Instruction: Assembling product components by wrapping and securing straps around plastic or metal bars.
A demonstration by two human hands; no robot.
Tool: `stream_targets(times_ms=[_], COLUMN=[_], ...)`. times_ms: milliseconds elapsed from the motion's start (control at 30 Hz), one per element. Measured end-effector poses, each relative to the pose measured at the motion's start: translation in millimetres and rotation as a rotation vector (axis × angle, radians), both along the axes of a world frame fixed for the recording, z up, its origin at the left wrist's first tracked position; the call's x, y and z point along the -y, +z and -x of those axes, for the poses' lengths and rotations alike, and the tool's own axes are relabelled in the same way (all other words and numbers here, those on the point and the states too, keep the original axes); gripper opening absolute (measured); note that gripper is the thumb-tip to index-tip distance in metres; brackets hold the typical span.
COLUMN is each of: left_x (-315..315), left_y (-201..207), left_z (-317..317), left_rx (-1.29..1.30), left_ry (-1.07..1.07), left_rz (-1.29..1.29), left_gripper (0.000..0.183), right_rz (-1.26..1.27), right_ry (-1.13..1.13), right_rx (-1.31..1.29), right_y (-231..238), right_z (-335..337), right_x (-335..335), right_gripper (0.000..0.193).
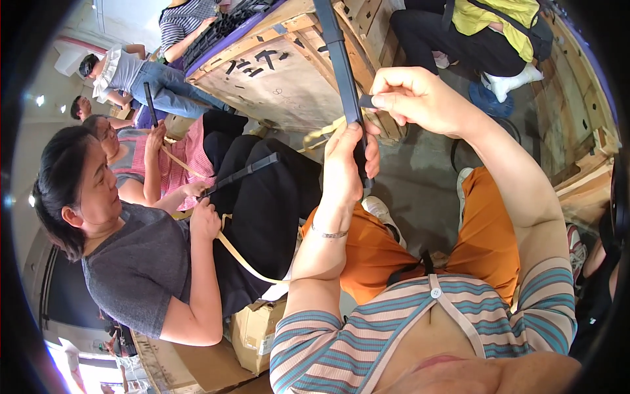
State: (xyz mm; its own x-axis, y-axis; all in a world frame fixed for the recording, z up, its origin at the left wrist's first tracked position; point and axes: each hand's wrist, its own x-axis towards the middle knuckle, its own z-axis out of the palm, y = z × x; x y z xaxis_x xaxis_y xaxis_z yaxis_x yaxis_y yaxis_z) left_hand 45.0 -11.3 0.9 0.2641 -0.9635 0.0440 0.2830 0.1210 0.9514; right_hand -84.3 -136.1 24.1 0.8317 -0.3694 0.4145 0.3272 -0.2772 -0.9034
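Dark slender parts lie heaped along the upper left edge of a wooden crate, its rim lined in purple, on a crowded workshop floor; a second wooden crate stands at the right, its contents out of sight. A cardboard box sits low at the left, partly hidden by the worker's striped sleeve, and what it holds cannot be seen. Close by on the left, a co-worker in a dark grey shirt grips another black bar, and a pale yellow strap curves down from there toward the worker's left arm. Beyond sit and stand other people, one in a yellow top beside the right-hand crate. In the foreground, the worker, in orange trousers, holds a long black bar upright and slightly tilted before the first crate's right-hand edge, covering part of its timbers. The left hand is wrapped around the bar's lower end. The right hand, apart from the left, pinches a small dark piece between thumb and forefinger, just beside the bar; whether the two touch cannot be told.
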Motion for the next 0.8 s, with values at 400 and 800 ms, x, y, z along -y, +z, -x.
stream_targets(times_ms=[400, 800], left_x=[-6.9, -14.3], left_y=[2.6, 6.8], left_z=[2.4, 9.5], left_rx=[-0.039, -0.019], left_ry=[-0.045, -0.061], left_rz=[0.068, 0.051], left_gripper=[0.029, 0.028], right_rz=[0.16, 0.117], right_ry=[-0.083, -0.058], right_rx=[0.016, 0.037], right_y=[-5.0, 0.2], right_z=[-4.9, -1.3], right_x=[0.1, -6.6], right_gripper=[0.015, 0.016])
